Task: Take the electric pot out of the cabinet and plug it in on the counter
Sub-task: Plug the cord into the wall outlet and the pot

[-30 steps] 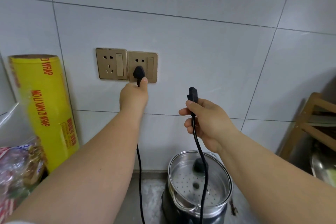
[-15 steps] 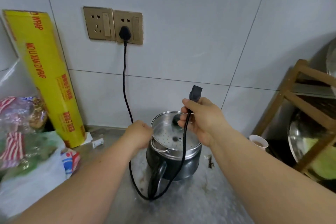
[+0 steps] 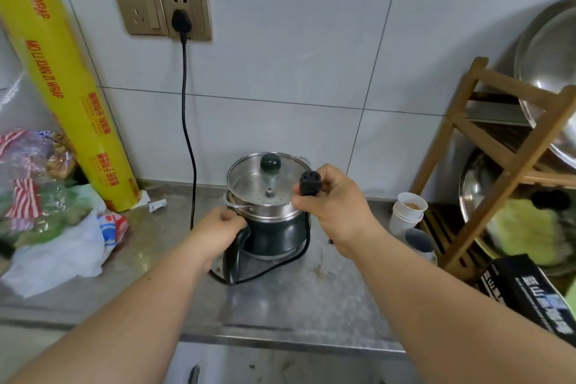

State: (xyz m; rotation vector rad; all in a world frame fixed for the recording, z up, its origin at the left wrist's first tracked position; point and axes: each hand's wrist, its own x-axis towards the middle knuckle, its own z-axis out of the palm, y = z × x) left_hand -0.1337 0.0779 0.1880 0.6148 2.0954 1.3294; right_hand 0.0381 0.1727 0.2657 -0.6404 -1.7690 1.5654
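While gripped, connector [image 3: 310,184] perhaps above pot [image 3: 271,227].

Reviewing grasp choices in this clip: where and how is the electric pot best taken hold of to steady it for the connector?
By its black side handle, from the near left, where the left hand already sits. The handle juts toward the person, clear of the electric pot body. The right hand holds the connector.
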